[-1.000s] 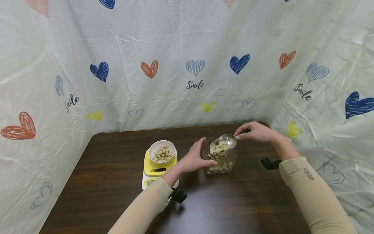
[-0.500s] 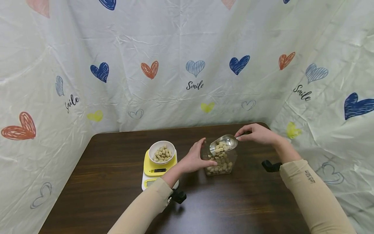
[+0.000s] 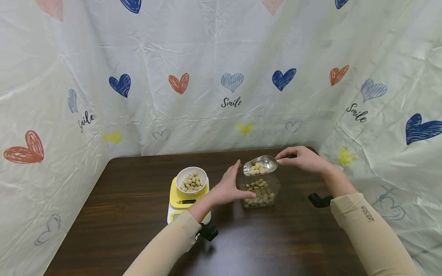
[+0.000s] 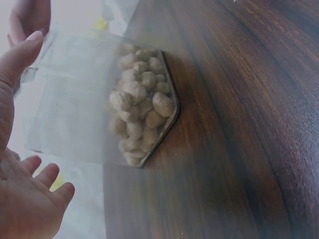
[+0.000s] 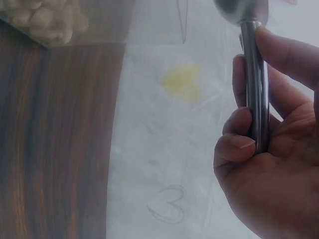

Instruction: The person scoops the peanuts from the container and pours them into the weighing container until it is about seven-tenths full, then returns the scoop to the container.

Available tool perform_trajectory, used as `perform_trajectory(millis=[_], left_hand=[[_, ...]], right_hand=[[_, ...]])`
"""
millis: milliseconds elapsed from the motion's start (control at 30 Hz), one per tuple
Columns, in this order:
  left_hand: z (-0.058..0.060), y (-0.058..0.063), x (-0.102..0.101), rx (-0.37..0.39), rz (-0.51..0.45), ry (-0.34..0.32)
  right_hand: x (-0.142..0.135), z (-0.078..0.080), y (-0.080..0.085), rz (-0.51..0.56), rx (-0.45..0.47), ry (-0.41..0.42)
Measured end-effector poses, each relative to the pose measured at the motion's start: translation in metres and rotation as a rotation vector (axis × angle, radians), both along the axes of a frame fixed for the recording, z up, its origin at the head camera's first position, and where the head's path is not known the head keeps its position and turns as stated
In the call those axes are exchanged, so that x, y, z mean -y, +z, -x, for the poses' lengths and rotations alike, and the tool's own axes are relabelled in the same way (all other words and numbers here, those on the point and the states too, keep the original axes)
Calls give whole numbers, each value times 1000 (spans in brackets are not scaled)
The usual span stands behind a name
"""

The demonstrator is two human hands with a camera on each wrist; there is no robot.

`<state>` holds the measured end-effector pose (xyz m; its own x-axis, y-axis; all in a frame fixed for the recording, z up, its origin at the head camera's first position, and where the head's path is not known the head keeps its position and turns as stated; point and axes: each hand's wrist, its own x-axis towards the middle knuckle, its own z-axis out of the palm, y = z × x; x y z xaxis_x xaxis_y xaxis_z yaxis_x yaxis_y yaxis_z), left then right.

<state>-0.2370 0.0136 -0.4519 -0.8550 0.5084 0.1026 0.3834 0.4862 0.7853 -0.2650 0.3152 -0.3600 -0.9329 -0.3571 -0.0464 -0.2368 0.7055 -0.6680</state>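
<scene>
My right hand [image 3: 302,158] grips the handle of a metal scoop [image 3: 272,164], fingers wrapped round it in the right wrist view. Several unshelled peanuts [image 3: 258,168] lie in the scoop, which is over a clear plastic container [image 3: 275,184]. More peanuts [image 4: 142,99] cover the bottom of this container, which stands on the table. My left hand [image 3: 228,188] holds the container from its left side, the thumb across the near wall and the fingers at the far side.
Left of the container, a yellow and white kitchen scale [image 3: 179,201] carries a white bowl [image 3: 179,180] with peanuts in it. The dark wooden table [image 3: 131,214] ends at a white curtain [image 3: 197,115] printed with hearts.
The scoop with its peanuts has risen a little and shifted left, out of the container's mouth. The left hand stays at the container.
</scene>
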Motion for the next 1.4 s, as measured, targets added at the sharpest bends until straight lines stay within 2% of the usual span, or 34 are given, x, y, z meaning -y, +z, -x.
perform_trajectory(millis=[300,633,833,933,1067,1133,1400], left_hand=[[-4,12,25,-118,-30,6],[-14,19,88,-148,-31,44],[-18,15,132,-163,11,124],[-19,13,151,-155,31,172],[-20,10,169,-153,41,212],[-20,8,176,-155,57,224],[-15,-8,189,-136,95,250]], right_hand=[[13,-6,9,26,-38,-26],[31,-11,10,53,-30,-14],[45,-14,9,67,-21,-15],[57,-21,15,83,5,-23],[75,-31,26,115,24,-23],[81,-32,27,119,23,-22],[96,-16,2,120,-2,-25]])
